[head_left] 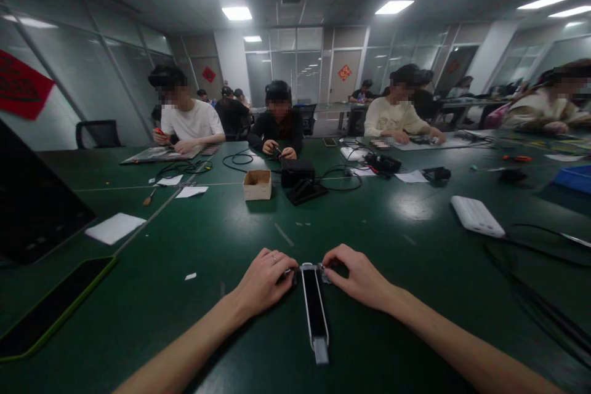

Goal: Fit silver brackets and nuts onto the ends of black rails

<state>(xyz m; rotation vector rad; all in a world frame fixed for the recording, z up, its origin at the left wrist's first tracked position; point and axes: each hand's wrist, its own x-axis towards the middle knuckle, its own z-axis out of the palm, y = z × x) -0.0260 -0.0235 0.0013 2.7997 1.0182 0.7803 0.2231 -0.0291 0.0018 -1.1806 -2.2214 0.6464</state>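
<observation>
Where the fingertips [287, 272] of the left hand [262, 283] and the right hand [359, 277] meet, they close from opposite sides on the far end of a slim black rectangular bar in a silver metal frame [315, 314]. Both hands arch downward with the fingers bent, gripping that end. Small metal parts [325, 274] project there beside the fingers; they are too small to identify. A thin metal ring [274, 257] encircles one finger of the left hand.

The bar lies flat on the dark green table [194, 246], near the table's near edge and about midway along it. Its long axis points toward the person, and a grey end piece [321, 351] forms its nearest end.

Toward the near left corner lies a black flat slab with a green rim [53, 308], and beyond it a white paper sheet [114, 228]. To the right of the hands sits a white rounded rectangular block [477, 217], with thin black cables [540, 277] running along the table's right side.

Toward mid-table stand an open cardboard box [257, 184] and a black box [298, 172]. Seated co-workers [279, 123] work along the far edge.
</observation>
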